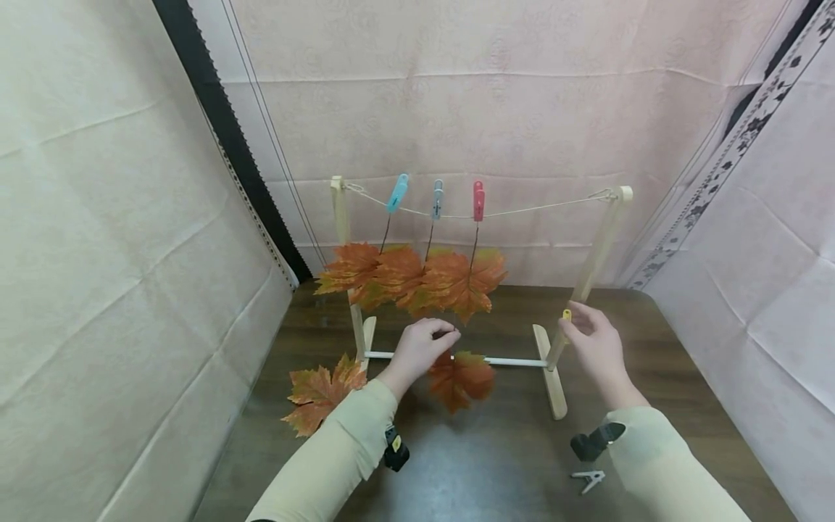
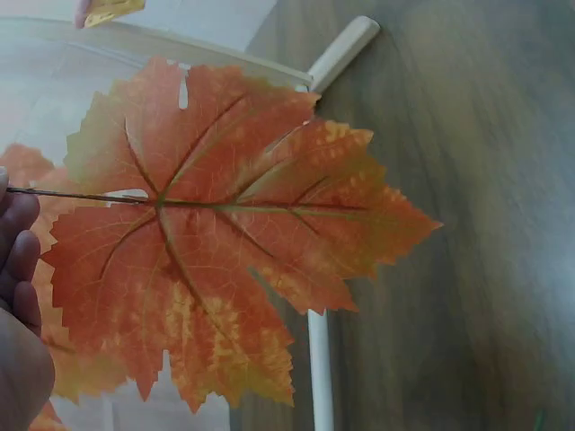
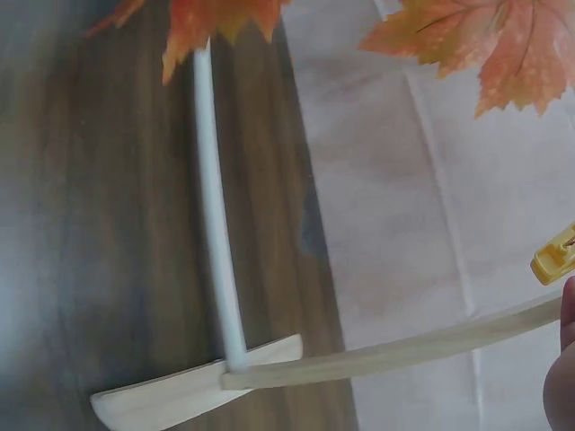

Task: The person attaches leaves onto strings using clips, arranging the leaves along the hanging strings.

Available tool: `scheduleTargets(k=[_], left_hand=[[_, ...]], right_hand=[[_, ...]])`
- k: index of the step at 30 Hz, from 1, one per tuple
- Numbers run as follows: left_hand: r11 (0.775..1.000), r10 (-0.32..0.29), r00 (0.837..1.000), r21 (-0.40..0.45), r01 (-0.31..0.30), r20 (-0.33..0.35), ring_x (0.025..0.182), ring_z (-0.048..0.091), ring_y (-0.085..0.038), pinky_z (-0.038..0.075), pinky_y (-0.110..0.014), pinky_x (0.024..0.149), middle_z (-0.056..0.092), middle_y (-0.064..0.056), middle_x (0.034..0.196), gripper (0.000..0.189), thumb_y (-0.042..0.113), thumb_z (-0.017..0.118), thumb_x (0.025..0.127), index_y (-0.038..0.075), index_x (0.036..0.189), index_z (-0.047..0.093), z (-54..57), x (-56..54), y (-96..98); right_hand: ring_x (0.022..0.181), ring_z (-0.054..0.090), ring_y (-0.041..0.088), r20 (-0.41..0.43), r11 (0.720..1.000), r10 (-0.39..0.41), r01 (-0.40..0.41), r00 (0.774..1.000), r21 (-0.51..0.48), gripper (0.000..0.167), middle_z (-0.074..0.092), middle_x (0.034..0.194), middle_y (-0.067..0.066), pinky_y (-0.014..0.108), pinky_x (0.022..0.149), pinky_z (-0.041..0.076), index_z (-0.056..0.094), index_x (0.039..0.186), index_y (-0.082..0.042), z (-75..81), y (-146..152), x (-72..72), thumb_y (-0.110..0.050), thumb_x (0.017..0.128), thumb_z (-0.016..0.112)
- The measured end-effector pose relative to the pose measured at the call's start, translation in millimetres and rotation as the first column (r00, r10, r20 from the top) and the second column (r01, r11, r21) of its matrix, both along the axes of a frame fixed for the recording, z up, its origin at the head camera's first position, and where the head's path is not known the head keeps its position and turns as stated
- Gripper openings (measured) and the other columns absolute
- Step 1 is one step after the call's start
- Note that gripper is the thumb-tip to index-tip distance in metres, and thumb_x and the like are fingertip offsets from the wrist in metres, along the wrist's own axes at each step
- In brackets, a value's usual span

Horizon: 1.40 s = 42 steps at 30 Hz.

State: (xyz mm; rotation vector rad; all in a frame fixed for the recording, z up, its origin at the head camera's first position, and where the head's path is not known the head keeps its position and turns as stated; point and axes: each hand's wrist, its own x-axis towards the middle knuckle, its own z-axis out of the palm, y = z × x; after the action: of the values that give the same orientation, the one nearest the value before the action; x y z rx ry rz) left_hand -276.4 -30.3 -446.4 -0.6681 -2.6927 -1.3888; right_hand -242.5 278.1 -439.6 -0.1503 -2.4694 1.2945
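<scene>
A person in pale long sleeves works at a dark wooden table (image 1: 470, 464) that carries a small wooden drying rack (image 1: 590, 268) with a string (image 1: 535, 210) strung between its two posts. The left hand (image 1: 420, 351) is curled, its fingertips pinching the thin stem of an orange maple leaf (image 1: 459, 377), which hangs below the hand, just in front of the rack's white lower bar (image 1: 515, 361); the left wrist view shows the leaf (image 2: 225, 233) flat and spread wide, with the stem running to the fingers (image 2: 18, 260) at the left edge. The right hand (image 1: 596, 344) is raised beside the rack's right post, fingers closed round a yellow clothespin (image 1: 567, 315); the right wrist view catches only the pin's tip (image 3: 555, 256). On the string hang a blue pin (image 1: 396, 193), a grey pin (image 1: 438, 199) and a red pin (image 1: 478, 201), each holding a leaf by its stem, the three hanging leaves (image 1: 417, 279) overlapping. Another leaf (image 1: 320, 391) lies on the table at the left near the rack's foot. A pale clothespin (image 1: 590, 480) lies on the table near the right sleeve.
</scene>
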Motion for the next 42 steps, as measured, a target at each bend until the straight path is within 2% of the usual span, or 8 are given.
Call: scheduleTargets(k=[4,10,15,20,25,31,36,42], left_hand=[[1.000,-0.007,1.000,0.026,0.007,0.007,0.097,0.058,-0.014,0.047,-0.033,0.083,0.066,0.010,0.098,0.020,0.035,0.060,0.091,0.020,0.098,0.072,5.5,-0.7,7.1],[0.997,0.015,1.000,0.078,-0.016,0.010,0.088,0.057,-0.010,0.047,-0.030,0.077,0.065,0.011,0.096,0.019,0.035,0.062,0.090,0.020,0.095,0.072,12.1,-2.0,11.8],[0.996,0.009,1.000,0.093,-0.009,0.003,0.091,0.058,-0.009,0.047,-0.030,0.080,0.065,0.011,0.099,0.020,0.036,0.061,0.091,0.021,0.098,0.071,19.9,-6.9,21.3],[0.996,0.014,1.000,0.089,-0.012,-0.027,0.092,0.058,-0.009,0.047,-0.030,0.081,0.066,0.011,0.098,0.021,0.036,0.060,0.091,0.021,0.100,0.071,35.9,-12.7,36.7],[0.995,0.051,0.997,0.088,-0.046,-0.054,0.089,0.058,-0.007,0.047,-0.029,0.079,0.066,0.011,0.097,0.019,0.034,0.060,0.091,0.021,0.099,0.071,49.4,-15.9,53.0],[0.992,0.056,0.997,0.117,-0.050,-0.048,0.086,0.058,-0.007,0.047,-0.027,0.077,0.066,0.012,0.092,0.018,0.033,0.061,0.091,0.020,0.097,0.071,56.3,-16.1,68.9],[0.994,0.060,0.994,0.095,-0.051,-0.087,0.086,0.057,-0.009,0.044,-0.032,0.083,0.067,0.011,0.091,0.018,0.032,0.061,0.091,0.019,0.098,0.071,62.0,-17.4,71.5],[0.997,0.059,0.991,0.052,-0.053,-0.123,0.090,0.059,-0.011,0.039,-0.036,0.092,0.068,0.007,0.097,0.021,0.031,0.059,0.093,0.017,0.103,0.071,71.7,-20.6,69.2]], right_hand=[[0.104,0.056,0.030,-0.021,1.000,0.009,-0.009,1.000,-0.002,0.049,0.058,0.114,0.018,0.030,0.083,0.040,0.050,0.133,-0.005,9.8,-4,-5.1,-0.031,0.093,0.058],[0.105,0.056,0.027,-0.046,0.999,0.051,-0.051,0.998,-0.008,0.050,0.058,0.118,0.015,0.032,0.085,0.041,0.050,0.133,-0.006,21.0,-15,-16.9,-0.033,0.093,0.059],[0.096,0.057,0.014,-0.072,0.999,0.038,-0.039,0.997,-0.024,0.046,0.060,0.114,0.014,0.021,0.082,0.042,0.053,0.131,-0.006,32.3,-21,-23.0,-0.028,0.091,0.061],[0.089,0.054,0.000,-0.105,0.997,0.038,-0.045,0.994,-0.069,0.046,0.060,0.111,0.012,0.015,0.077,0.042,0.053,0.132,-0.007,48.1,-27,-23.6,-0.025,0.091,0.063],[0.090,0.055,0.000,-0.139,0.991,0.047,-0.064,0.989,-0.120,0.045,0.059,0.114,0.011,0.014,0.074,0.045,0.053,0.132,-0.007,59.7,-33,-24.4,-0.023,0.090,0.063],[0.093,0.053,0.001,-0.129,0.993,-0.002,-0.013,0.992,-0.118,0.045,0.058,0.117,0.008,0.016,0.079,0.042,0.053,0.132,-0.009,66.9,-32,-22.2,-0.026,0.091,0.061],[0.097,0.053,0.005,-0.150,0.985,0.005,-0.030,0.989,-0.169,0.046,0.057,0.114,0.002,0.019,0.081,0.041,0.053,0.132,-0.009,73.6,-35,-23.6,-0.027,0.091,0.063],[0.093,0.054,0.005,-0.223,0.984,0.025,-0.064,0.975,-0.169,0.042,0.059,0.109,-0.001,0.016,0.078,0.043,0.056,0.128,-0.006,88.5,-39,-28.9,-0.020,0.089,0.064]])
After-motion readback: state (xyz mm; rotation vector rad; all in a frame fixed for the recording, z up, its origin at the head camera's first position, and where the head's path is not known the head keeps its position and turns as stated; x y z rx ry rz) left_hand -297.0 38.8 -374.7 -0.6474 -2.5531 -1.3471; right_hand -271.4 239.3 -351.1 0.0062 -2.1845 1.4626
